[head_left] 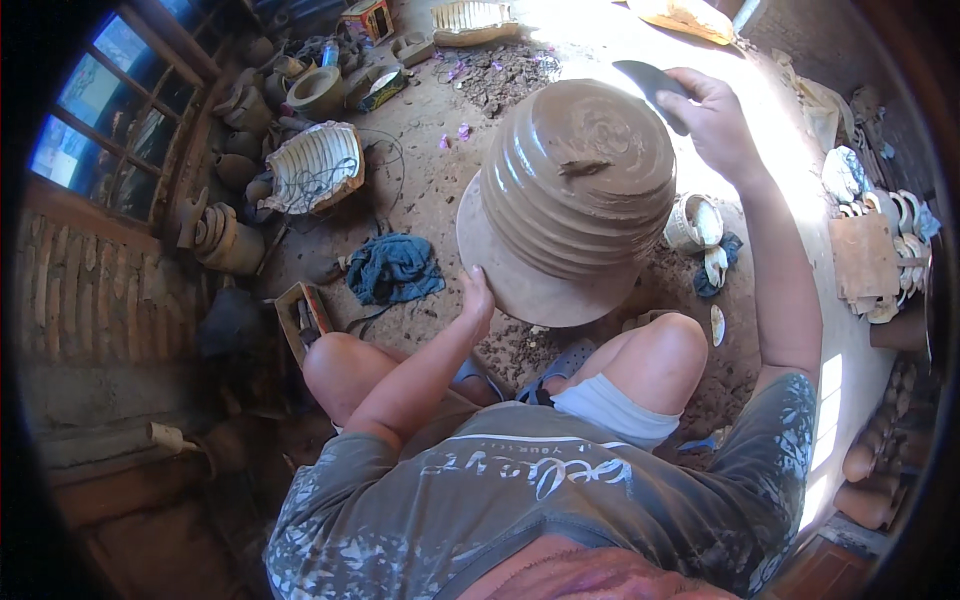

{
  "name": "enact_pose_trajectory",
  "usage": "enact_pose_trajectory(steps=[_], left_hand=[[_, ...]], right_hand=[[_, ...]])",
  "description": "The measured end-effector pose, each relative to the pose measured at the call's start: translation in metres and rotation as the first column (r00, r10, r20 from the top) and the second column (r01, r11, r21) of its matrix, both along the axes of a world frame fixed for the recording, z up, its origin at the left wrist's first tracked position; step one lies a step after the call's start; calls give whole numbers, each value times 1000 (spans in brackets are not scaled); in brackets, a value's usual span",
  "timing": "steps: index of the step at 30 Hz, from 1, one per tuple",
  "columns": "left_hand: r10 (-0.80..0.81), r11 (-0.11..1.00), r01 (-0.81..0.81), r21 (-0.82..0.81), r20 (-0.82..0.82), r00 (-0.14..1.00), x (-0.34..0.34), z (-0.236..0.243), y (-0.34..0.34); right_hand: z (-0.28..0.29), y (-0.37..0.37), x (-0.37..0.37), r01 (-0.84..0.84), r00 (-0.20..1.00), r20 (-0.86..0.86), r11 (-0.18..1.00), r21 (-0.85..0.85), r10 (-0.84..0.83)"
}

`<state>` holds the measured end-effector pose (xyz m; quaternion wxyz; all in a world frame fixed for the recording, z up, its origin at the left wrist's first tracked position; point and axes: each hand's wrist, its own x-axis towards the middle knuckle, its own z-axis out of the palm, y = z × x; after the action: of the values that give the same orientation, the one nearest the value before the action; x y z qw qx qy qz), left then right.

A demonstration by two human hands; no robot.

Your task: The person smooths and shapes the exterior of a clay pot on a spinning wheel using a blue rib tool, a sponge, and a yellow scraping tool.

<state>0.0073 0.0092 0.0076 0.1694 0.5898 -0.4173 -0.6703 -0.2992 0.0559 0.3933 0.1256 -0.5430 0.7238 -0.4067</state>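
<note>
A large ribbed pot of wet brown clay (570, 185) stands on a round potter's wheel (500, 285) in front of my knees. Its top is closed, smooth and shiny, with a small dark scrap of clay (585, 167) lying on it. My left hand (478, 302) is at the wheel's near left rim, thumb on the edge; the other fingers are mostly hidden underneath. Raised beside the pot's upper right side, my right hand (715, 120) grips a dark, flat, curved scraper (652, 92). The scraper appears apart from the clay.
A blue cloth (393, 268) lies left of the wheel, near a wooden box (303, 322). Right of the pot stands a small bucket (694, 222). Ribbed pale pieces (318, 168), clay pots (236, 172) and a bowl (316, 92) crowd the left. Clay crumbs (497, 78) litter the floor.
</note>
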Motion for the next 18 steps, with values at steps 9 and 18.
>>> enact_pose_trajectory(steps=[9, 18], left_hand=[[49, 958, 12, 287, -205, 977, -15, 56, 85], [117, 975, -86, 205, -141, 983, -6, 10, 27]], right_hand=[[-30, -76, 49, -284, 791, -579, 957, -60, 198], [-17, -40, 67, -572, 720, -416, 815, 96, 555]])
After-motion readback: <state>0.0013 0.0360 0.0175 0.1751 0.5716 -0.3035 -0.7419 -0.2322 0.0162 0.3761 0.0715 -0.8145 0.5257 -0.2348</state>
